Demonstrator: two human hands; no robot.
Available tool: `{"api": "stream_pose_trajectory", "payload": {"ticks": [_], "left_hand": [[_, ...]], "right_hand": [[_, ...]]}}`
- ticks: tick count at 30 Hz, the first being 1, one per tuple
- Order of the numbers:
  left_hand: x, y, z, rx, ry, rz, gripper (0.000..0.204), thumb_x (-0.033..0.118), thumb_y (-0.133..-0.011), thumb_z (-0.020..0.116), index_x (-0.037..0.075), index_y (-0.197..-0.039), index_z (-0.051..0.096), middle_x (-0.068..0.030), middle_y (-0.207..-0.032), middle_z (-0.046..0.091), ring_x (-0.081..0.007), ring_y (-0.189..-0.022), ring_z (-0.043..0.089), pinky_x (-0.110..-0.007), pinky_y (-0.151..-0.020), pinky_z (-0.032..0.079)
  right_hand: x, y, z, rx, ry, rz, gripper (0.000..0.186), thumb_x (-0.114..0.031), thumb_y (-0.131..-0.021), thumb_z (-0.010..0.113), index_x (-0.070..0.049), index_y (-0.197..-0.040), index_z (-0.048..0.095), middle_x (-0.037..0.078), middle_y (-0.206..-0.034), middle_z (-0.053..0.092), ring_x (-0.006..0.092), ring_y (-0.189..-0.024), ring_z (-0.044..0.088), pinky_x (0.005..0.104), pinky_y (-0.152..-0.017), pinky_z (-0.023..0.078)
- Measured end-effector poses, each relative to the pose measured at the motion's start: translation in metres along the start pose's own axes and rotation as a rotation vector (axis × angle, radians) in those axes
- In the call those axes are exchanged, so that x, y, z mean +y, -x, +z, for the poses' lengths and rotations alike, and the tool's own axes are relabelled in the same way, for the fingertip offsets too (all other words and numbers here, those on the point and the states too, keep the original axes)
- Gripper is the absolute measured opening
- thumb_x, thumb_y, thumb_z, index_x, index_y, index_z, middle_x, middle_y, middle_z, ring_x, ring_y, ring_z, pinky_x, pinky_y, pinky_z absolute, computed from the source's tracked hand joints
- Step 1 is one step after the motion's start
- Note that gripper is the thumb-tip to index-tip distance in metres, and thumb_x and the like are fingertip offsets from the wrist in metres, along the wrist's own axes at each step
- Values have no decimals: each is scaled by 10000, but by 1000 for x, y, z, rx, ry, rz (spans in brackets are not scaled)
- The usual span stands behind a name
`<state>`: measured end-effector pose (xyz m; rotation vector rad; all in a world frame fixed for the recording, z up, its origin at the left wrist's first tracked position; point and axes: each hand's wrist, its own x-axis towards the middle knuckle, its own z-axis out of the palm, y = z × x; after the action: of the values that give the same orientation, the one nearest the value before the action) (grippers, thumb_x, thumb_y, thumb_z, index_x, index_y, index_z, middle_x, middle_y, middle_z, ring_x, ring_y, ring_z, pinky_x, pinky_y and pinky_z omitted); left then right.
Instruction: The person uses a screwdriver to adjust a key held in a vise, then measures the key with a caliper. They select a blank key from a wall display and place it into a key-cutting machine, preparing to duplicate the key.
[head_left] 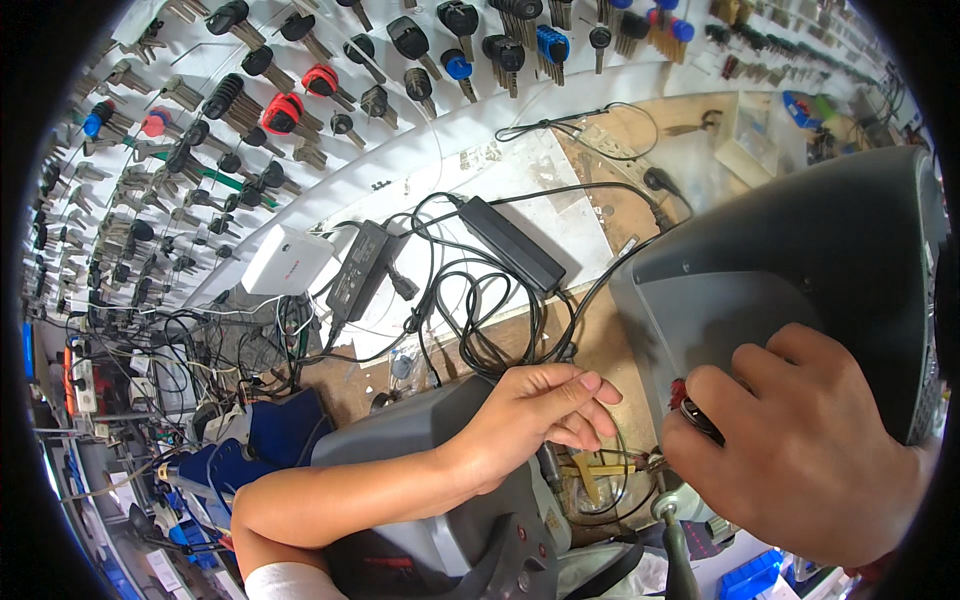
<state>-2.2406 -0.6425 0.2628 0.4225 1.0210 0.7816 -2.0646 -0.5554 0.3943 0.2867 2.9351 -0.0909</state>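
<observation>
My left hand (560, 405) reaches in from the lower left, over a grey machine casing (400, 440). Its fingers are curled, with the thumb against the forefinger; whatever may be between them is too small to tell. At the right, my right hand (790, 450) is closed around a small black, rounded object with a shiny rim (702, 421). A dark red tuft (678, 392) shows beside that object, and its kind is unclear. Just behind this hand stands a large dark grey machine housing (800, 240). A thin black cable loops below my left hand.
Two black power adapters (510, 245) with tangled cables lie on the worktop, beside a white box (288, 260). Key blanks (285, 112) hang in rows on the wall. A clear plastic container (747, 140) stands at the back right. A metal lever (678, 540) rises at the front.
</observation>
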Motion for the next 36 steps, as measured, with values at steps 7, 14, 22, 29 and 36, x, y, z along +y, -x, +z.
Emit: {"api": "stream_pose_trajectory", "payload": {"ticks": [7,14,22,29,36], "left_hand": [[9,-8,-5,58,-150,65,264,220,-956,504,-11,-1046,596,-79,-870,658,-115,-747,624,-264,-747,523],[72,-84,-71,393,-532,212,330,272,-910,548,20,-1122,571,-106,-991,642,-187,-860,616,-336,-787,485],[118,-203,-148,864,-320,470,345,129,-845,589,-38,-1141,528,-131,-1058,586,-244,-974,587,-387,-794,502],[139,-246,-141,1235,-29,689,366,120,-791,669,-9,-1104,531,-186,-1009,630,-326,-938,612,-385,-830,465],[163,-252,-169,1410,-241,777,340,156,-710,771,-5,-941,581,-138,-839,637,-230,-660,624,-328,-531,503]], "right_hand": [[1,-1,0,-26,21,-12,126,-162,-629,629,-89,-707,562,36,-694,437,171,-625,485,318,-581,367],[1,0,1,-46,39,-13,123,-154,-636,624,-85,-711,554,39,-704,440,173,-637,486,324,-589,369],[-3,-3,1,-67,13,-1,151,-141,-617,644,-55,-728,588,41,-680,476,167,-610,509,330,-546,380],[1,0,6,29,78,-3,139,-152,-661,666,-62,-700,566,4,-721,503,134,-667,519,288,-565,398],[-4,0,8,143,-16,4,68,-109,-625,636,-72,-648,583,24,-679,498,154,-673,537,294,-570,405]]}}
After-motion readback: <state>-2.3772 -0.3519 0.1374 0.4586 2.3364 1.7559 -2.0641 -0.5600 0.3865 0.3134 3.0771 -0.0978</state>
